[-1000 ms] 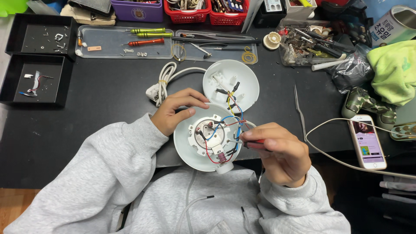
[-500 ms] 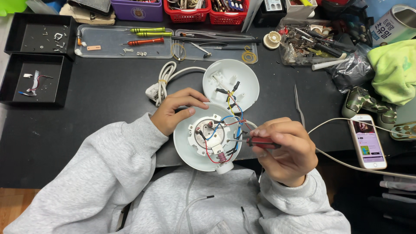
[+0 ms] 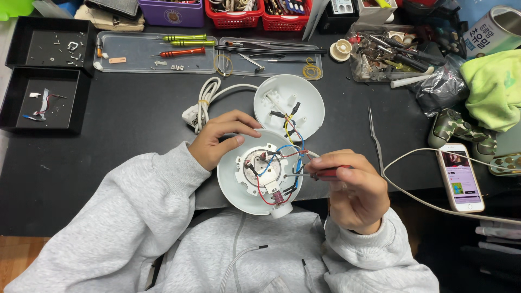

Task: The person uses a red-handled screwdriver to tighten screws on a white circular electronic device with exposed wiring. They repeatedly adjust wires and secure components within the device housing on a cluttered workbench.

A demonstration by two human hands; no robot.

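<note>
At centre frame, low on the black table (image 3: 135,125), a white round base (image 3: 260,173) is lying open side up, with red, blue and black wires crossing inside it. The left hand (image 3: 220,138) is gripping its upper left rim, thumb pressing on the edge and fingers curling together over the top. The right hand (image 3: 353,190) is clamping its fingers shut around a red-handled screwdriver (image 3: 320,173), whose tip is pointing left into the base's wiring. Just above, touching the base and joined to it by wires, a white dome (image 3: 290,106) is lying hollow side up, holding black clips and a yellow wire. A coiled white cord (image 3: 209,100) is lying to the left of the dome.

At upper left, two black trays are sitting one above the other: the upper tray (image 3: 46,46) is holding small screws and bits, the lower tray (image 3: 40,100) a short ribbon piece. Along the top, a clear tray (image 3: 135,57) is holding green and red screwdrivers and small parts; a second clear tray (image 3: 271,62) beside it is holding tools and rubber bands. Behind these, a purple bin (image 3: 171,13) and red baskets (image 3: 260,13) are standing, the baskets carrying tools. At upper right, a clear box (image 3: 382,51) is holding mixed tools. At right, a phone (image 3: 460,176) is lying beside a white cable (image 3: 412,163), with a green cloth (image 3: 494,87) above.
</note>
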